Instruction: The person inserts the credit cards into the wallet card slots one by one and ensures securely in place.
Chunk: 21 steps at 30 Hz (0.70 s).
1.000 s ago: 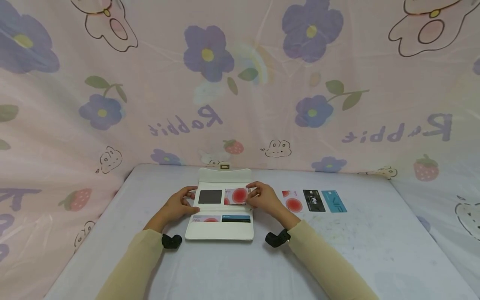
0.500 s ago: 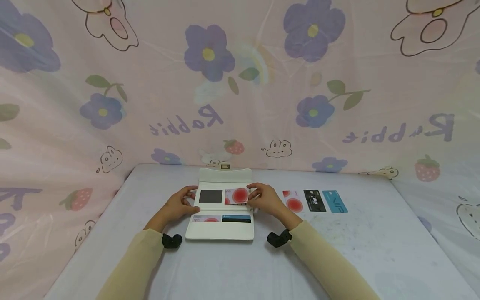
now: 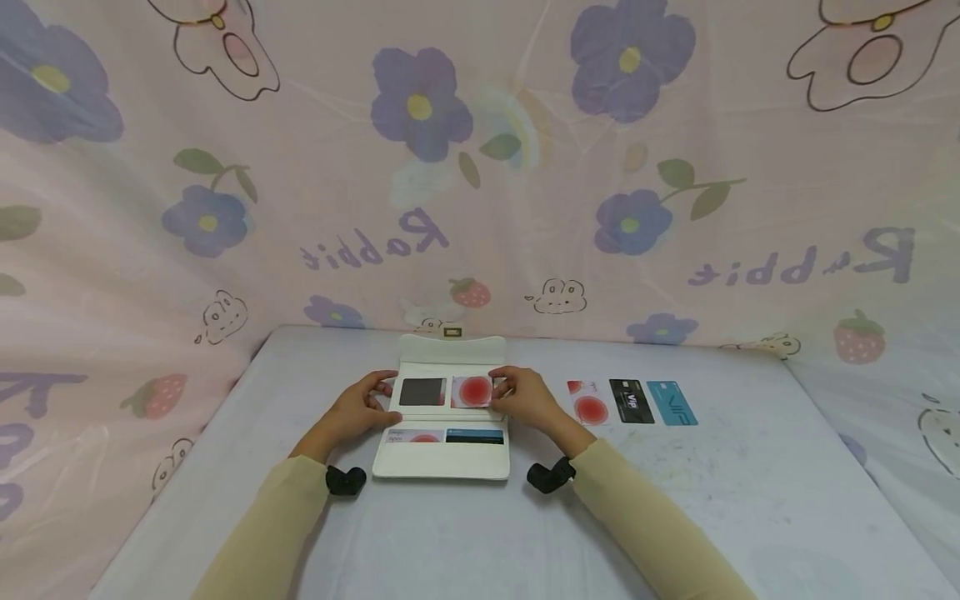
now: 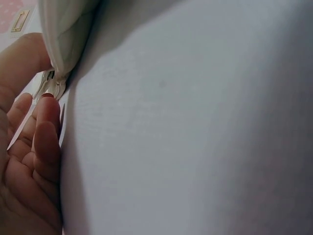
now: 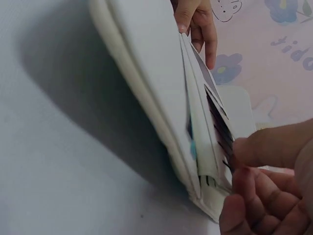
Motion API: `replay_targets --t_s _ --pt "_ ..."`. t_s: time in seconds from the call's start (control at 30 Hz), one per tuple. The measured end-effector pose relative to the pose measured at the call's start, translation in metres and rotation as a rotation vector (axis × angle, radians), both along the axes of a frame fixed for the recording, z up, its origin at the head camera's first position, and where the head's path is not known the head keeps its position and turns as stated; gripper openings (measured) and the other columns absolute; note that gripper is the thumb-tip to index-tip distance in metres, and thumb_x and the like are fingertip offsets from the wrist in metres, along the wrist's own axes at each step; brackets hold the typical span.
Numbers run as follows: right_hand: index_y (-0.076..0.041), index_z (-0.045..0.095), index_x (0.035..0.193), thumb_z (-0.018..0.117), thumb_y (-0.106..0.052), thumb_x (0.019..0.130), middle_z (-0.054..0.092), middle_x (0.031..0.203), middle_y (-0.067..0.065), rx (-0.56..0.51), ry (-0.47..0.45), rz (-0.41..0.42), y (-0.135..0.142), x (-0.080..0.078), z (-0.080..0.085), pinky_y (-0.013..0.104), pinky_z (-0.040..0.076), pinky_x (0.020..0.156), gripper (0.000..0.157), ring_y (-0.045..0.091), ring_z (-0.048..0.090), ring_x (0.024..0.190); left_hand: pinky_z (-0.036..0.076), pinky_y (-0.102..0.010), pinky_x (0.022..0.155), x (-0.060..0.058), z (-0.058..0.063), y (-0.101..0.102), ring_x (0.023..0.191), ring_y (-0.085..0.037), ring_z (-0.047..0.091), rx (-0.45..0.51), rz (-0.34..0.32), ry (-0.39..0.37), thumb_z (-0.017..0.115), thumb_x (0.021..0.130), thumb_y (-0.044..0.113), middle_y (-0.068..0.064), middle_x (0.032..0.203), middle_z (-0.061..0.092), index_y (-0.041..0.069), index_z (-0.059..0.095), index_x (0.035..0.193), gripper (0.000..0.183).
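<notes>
A white wallet (image 3: 441, 465) lies unfolded on the table. My left hand (image 3: 356, 410) holds its left edge, thumb at the fold and fingers higher up; the left wrist view has these fingers (image 4: 46, 132) beside the wallet's edge. At the right side my right hand (image 3: 528, 398) pinches the end of a pink card with a red circle (image 3: 474, 392), which shows through the upper right window. In the right wrist view thumb and fingertips meet at the pocket's opening. A dark upper left window (image 3: 422, 392) shows a sliver of red. Lower slots hold a pink card (image 3: 414, 436) and a blue-black card (image 3: 475, 436).
To the right lie a pink card with a red circle (image 3: 588, 403), a black Vip card (image 3: 632, 402) and a blue VIP card (image 3: 672, 403) in a row. A printed curtain (image 3: 517, 200) hangs behind the white table (image 3: 675, 508).
My right hand has moved slightly left with the pink card, which sits further into the wallet. A red edge now shows in the dark window. My left hand keeps its hold.
</notes>
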State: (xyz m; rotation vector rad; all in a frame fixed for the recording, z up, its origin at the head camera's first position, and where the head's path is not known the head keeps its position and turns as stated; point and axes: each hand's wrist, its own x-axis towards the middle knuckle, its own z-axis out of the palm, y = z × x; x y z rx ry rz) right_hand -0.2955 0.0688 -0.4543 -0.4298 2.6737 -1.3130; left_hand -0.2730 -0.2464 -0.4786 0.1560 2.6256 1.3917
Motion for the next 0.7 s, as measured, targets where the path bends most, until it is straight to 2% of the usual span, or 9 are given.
replay_targets --t_s 0.27,0.7 --pt "-0.001 0.063 0.120 0.076 -0.004 0.077 0.065 0.077 0.000 0.049 0.080 0.051 -0.008 -0.002 0.004 0.022 0.049 0.061 0.046 0.012 0.054 0.067 0.043 -0.027 0.067 0.001 0.001 0.001 0.076 -0.016 0.052 -0.012 0.015 -0.012 0.082 0.076 0.015 -0.009 0.117 0.054 0.017 0.042 0.144 0.079" --pt "-0.001 0.062 0.121 0.076 -0.005 0.078 0.065 0.079 0.001 0.123 0.112 0.114 -0.018 -0.004 0.006 0.022 0.046 0.062 0.046 0.012 0.052 0.069 0.043 -0.027 0.066 -0.001 -0.001 0.001 0.076 -0.017 0.051 0.003 0.009 -0.008 0.081 0.076 0.015 -0.009 0.117 0.054 0.017 0.042 0.144 0.078"
